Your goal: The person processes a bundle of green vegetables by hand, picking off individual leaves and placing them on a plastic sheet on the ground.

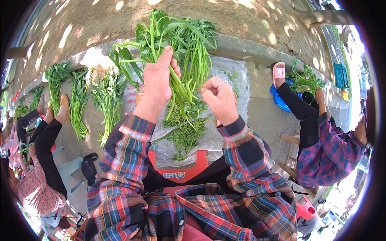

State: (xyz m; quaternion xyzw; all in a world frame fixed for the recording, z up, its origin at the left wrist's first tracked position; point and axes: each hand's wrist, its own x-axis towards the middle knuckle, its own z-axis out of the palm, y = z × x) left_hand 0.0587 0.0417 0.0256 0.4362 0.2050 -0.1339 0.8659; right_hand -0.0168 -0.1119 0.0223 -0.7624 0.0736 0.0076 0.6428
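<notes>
My left hand grips a handful of leafy green stems, which look like water spinach. Leaves fan out above the fist, and the stem ends point down to the right. Close beside those ends is my right hand, its fingers curled and thumb against the index finger; whether a stem piece is pinched there is hidden. Behind the held stems, a larger bundle of greens lies on a whitish woven plastic sheet. Nearer to me, a pile of loose leaves and trimmings covers part of that sheet.
More bundles of greens lie on the pavement to the left. A concrete curb runs beyond the sheet. Seated people flank me, the right one by greens on a blue plastic bag. A red plastic stool shows between my legs.
</notes>
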